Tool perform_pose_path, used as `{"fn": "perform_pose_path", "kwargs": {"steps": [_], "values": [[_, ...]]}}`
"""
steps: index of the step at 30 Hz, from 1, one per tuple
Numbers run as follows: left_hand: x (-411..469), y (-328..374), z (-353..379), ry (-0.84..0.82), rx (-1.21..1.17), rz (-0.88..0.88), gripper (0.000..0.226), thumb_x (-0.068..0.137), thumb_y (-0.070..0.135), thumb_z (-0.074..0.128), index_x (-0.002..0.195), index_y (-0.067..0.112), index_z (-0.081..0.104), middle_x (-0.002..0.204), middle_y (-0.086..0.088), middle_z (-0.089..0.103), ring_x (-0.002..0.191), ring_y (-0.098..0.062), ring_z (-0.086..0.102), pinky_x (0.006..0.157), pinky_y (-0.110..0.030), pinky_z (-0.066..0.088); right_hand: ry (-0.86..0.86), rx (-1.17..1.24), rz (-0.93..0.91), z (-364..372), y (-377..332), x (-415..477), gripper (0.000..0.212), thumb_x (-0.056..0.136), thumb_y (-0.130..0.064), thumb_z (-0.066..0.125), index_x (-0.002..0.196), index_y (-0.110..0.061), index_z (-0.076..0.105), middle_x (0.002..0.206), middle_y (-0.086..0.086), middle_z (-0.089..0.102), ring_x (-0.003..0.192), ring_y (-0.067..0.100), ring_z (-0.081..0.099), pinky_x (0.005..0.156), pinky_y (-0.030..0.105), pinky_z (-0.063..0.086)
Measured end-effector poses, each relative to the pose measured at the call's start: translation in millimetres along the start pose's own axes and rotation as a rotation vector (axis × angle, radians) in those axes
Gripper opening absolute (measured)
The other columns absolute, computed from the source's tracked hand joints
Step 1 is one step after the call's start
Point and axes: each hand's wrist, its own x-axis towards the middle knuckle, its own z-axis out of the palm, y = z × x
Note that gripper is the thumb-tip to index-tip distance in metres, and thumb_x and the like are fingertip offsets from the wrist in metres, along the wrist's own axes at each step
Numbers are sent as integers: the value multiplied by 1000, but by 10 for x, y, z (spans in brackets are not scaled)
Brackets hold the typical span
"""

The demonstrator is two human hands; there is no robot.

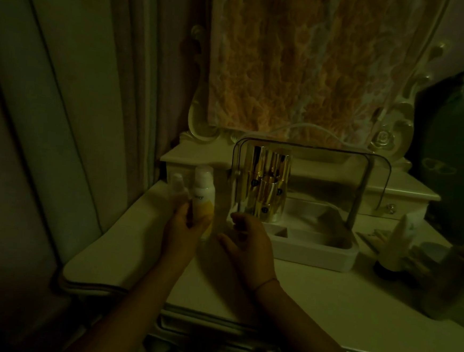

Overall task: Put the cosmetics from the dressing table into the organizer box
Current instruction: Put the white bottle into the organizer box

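Note:
The room is dim. A white bottle with a yellow lower half (203,198) stands upright on the dressing table (313,293), and my left hand (183,231) is wrapped around its base. A smaller pale bottle (177,189) stands just to its left. My right hand (247,245) hovers beside the bottle with fingers apart, holding nothing. The white organizer box (313,250), with a clear raised lid (337,159), sits to the right of my hands. Several gold-capped bottles (268,190) stand in its left part.
A mirror draped with pink lace cloth (304,59) rises behind the box, above a small drawer shelf (407,189). More items, including a pale upright tube (399,244), lie at the table's right. A curtain (64,107) hangs on the left.

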Motion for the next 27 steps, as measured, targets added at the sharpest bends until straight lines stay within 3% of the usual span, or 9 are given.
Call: {"fn": "perform_pose_path", "kwargs": {"steps": [4,7,9,12,15,19,22,25,27], "values": [[-50,0,-9,-65,-19,-19,43,80,11,68,121,18,55,109,-7,66,99,-24,63,79,-39,53,-49,64,0,64,-104,52,49,81,-23,68,127,-17,51,118,-3,59,104,10,57,86,20,48],[-184,-32,-59,-116,-4,-10,38,81,5,63,107,33,60,97,7,68,92,-11,65,63,-19,53,-84,133,-6,90,-140,7,47,81,-21,67,126,-21,52,114,-5,62,100,4,57,83,13,47],[-308,-36,-82,-136,-17,-7,44,81,1,61,110,34,59,96,13,68,90,-4,65,60,-13,51,-101,163,9,70,-118,-49,47,81,-18,68,125,-20,52,115,-4,63,100,4,58,82,12,47],[-510,-20,-48,-145,-33,2,53,82,3,61,103,52,57,92,21,71,90,2,66,65,-15,52,-104,188,32,-2,-58,-123,45,81,-16,68,123,-19,53,111,-1,65,97,5,60,80,10,49],[-649,-5,64,-129,-47,11,52,81,4,62,110,48,56,96,20,69,92,0,65,72,-20,53,-83,198,53,-133,-7,-167,44,79,-13,70,120,-19,57,106,-1,67,93,5,62,76,7,49],[-730,93,275,-168,-80,36,55,82,4,63,96,56,53,91,21,69,87,3,66,66,-16,52,-80,239,83,-390,30,-178,42,77,-14,72,117,-21,60,106,-1,69,97,9,65,84,25,55],[-751,247,458,-205,-102,74,54,83,7,63,99,57,52,90,25,70,87,3,66,64,-15,53,-67,259,83,-614,27,-130,41,78,-15,71,117,-19,61,108,-1,69,98,11,66,86,35,56],[-724,430,659,-235,-92,126,47,85,14,63,106,55,52,105,14,67,98,-5,65,74,-25,56,-45,243,49,-853,35,-37,34,78,-16,70,108,-30,63,103,-8,70,94,4,66,83,26,56],[-678,521,820,-256,-90,154,43,86,16,62,121,39,53,115,4,64,104,-13,62,81,-34,56,-26,233,46,-992,66,41,32,79,-16,68,105,-34,61,102,-9,69,94,3,66,81,22,56]]}}
